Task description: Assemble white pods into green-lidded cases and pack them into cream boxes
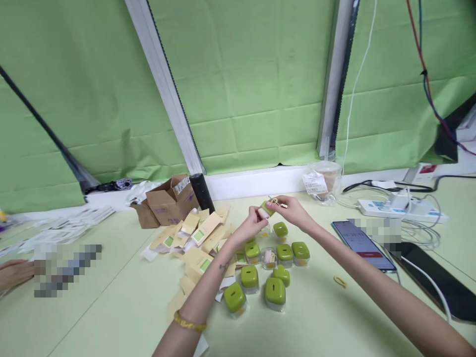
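L hand (256, 215) grips green-white case (265, 210), R hand (290, 207) pinches thin tool (275, 201) by it, prob. mid detail work; next needs steady hold.

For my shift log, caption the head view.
Left hand and right hand meet at a green item near green-lidded containers and piled packets.

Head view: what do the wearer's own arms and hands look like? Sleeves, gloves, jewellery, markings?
Left forearm: no sleeve in view, a yellow-gold bracelet, and a small dark marking closer to the wrist, too small to read. Right forearm: no sleeve, band or marking visible. Left hand and right hand: ungloved. Nail details are too small to tell.
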Demonstrator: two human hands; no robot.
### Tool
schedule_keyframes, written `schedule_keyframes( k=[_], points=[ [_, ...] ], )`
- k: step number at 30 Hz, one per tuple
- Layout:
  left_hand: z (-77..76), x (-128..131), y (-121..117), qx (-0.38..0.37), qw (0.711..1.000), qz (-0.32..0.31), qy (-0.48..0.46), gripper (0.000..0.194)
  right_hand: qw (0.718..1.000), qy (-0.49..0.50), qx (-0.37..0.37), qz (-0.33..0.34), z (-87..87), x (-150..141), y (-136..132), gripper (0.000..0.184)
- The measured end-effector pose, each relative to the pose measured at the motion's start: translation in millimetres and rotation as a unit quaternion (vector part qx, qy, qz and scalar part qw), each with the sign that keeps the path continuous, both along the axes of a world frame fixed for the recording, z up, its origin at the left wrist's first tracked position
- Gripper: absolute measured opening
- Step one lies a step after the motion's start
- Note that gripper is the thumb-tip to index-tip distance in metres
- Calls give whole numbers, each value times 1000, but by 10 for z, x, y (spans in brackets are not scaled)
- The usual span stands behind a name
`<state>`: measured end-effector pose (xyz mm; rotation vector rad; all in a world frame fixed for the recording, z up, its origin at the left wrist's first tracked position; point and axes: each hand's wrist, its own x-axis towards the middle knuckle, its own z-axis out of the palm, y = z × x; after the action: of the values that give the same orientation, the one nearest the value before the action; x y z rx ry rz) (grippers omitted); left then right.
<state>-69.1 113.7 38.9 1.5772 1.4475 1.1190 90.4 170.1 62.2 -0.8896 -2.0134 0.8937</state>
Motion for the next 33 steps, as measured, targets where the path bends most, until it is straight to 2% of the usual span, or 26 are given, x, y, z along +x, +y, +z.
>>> schedule_keyframes(
  k=[3, 6, 8, 14, 19, 23, 26, 28, 30, 33],
  points=[
    [-190, -106, 277, -8, 999, -15, 46, 25, 999, -19, -5, -41, -200, -69, 213, 41],
    [-370, -190, 423, -20, 994, -22, 104, 29, 997, -68, -23, -31, -355, -158, 359, 27],
    [-430, -265, 460, -17, 988, -8, 153, 30, 994, -98, -34, -24, -411, -230, 431, 26],
    [-392, -422, 397, 2, 961, 3, 276, 29, 988, -138, -66, -38, -534, -348, 522, 28],
    [-410, -334, 332, -4, 956, 36, 291, 30, 988, -103, -92, -65, -611, -299, 587, 30],
    [-477, -285, 305, -24, 963, 72, 257, 30, 991, -61, -105, -62, -539, -223, 643, 30],
    [-458, -272, 296, -39, 978, 76, 190, 30, 992, -40, -113, -35, -433, -168, 588, 28],
    [-380, -254, 286, -44, 989, 75, 119, 35, 993, -29, -115, -10, -352, -134, 498, 34],
    [-259, -217, 254, -47, 996, 66, 30, 44, 994, -22, -109, 18, -271, -109, 382, 49],
    [-64, -119, 144, -71, 990, 14, -121, 63, 996, -27, -77, 45, -171, -93, 201, 61]
  ],
)
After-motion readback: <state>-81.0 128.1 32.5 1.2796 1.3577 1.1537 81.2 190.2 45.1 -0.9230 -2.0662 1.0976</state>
